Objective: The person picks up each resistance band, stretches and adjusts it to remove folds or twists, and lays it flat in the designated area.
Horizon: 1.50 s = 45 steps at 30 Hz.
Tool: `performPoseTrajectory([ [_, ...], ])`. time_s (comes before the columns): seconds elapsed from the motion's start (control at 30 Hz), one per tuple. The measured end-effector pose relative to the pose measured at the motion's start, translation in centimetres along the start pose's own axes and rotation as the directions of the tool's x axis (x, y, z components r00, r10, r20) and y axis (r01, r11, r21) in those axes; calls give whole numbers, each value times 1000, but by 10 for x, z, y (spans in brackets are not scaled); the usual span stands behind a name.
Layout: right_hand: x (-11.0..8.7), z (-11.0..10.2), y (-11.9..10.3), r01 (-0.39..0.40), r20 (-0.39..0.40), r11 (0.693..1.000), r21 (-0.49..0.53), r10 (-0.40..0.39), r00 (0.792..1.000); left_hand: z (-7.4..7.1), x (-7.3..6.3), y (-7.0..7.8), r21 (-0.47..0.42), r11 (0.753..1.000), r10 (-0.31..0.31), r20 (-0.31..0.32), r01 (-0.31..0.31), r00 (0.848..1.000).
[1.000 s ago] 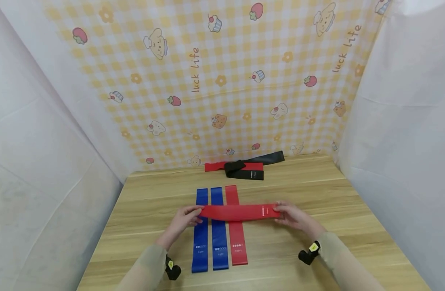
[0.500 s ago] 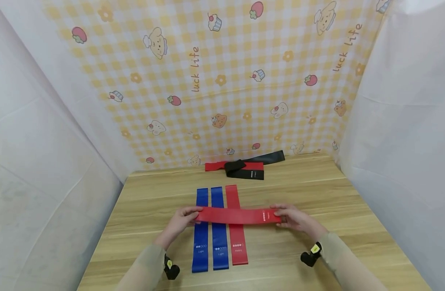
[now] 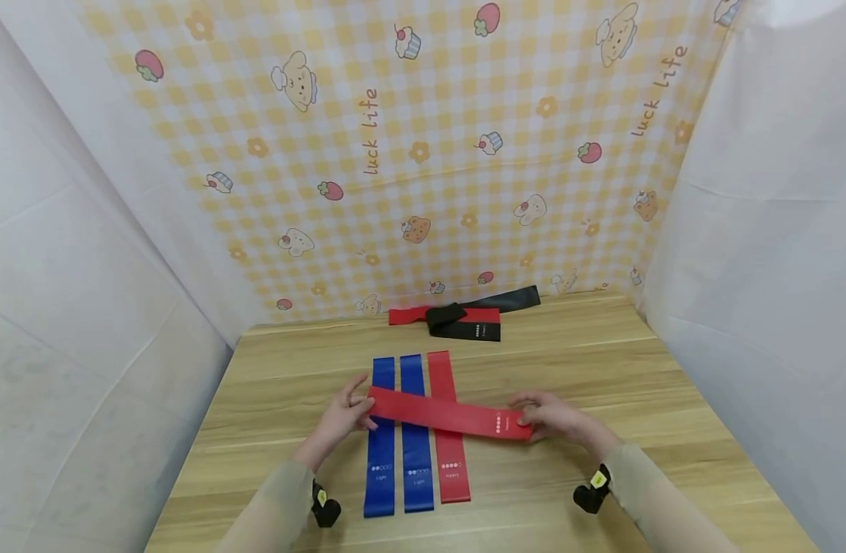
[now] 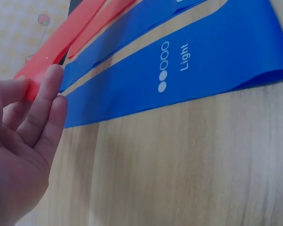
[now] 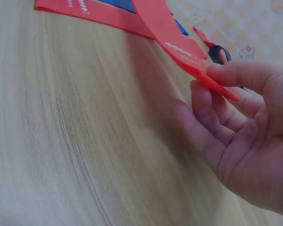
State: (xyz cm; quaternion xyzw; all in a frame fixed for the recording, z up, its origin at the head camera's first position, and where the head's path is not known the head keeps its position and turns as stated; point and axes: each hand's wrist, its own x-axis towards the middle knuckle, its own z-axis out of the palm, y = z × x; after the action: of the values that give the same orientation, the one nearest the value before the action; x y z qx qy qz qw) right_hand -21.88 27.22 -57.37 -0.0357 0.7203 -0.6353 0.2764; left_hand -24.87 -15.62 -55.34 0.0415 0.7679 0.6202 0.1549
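Observation:
A flat red resistance band [image 3: 440,412] is stretched between my two hands, slanting down to the right in the head view. My left hand [image 3: 345,412] pinches its left end between thumb and fingers. At the other end, near the printed dots, my right hand [image 3: 550,415] pinches the band; the right wrist view shows that end above the wood, with a shadow below. Beneath it, two blue bands [image 3: 380,461] marked Light and another red band [image 3: 454,468] lie side by side, running away from me. The held band crosses over all of these.
At the back of the wooden table [image 3: 292,353], against the checked cloth [image 3: 451,200], a black band [image 3: 464,330] lies folded across a red band [image 3: 409,316]. White cloth walls [image 3: 755,269] stand on both sides. Each wrist carries a small black camera [image 3: 592,491].
The held red band has come toward me, its right end lower, so that it now slants. Its left end has shifted slightly left with my left hand. The bands on the table stay put.

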Motion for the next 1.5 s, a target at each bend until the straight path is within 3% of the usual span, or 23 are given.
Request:
performPoseTrajectory([
  [0.1,-1,1,-4,24,47,997,-77,-20,999,-2,0,0,27,999,-25,-7,25,1000],
  [0.27,-3,4,-7,51,103,992,-114,-39,994,-6,0,-3,12,999,-31,2,31,1000],
  [0.43,-6,8,-11,49,123,992,-113,-35,992,-7,1,-4,16,999,-39,-62,40,997],
  [0.7,-9,13,-19,43,135,983,-178,-19,991,-5,7,-1,130,991,-17,-92,29,996],
  [1.0,-14,21,-30,80,194,976,-201,-40,980,-7,8,6,263,965,28,-114,3,993],
  [1.27,-18,24,-33,114,280,953,-280,-33,960,-7,8,11,251,968,8,-102,18,995],
  [1.5,-21,27,-35,132,313,954,-269,-43,949,-4,9,19,196,980,-15,-123,39,992],
])
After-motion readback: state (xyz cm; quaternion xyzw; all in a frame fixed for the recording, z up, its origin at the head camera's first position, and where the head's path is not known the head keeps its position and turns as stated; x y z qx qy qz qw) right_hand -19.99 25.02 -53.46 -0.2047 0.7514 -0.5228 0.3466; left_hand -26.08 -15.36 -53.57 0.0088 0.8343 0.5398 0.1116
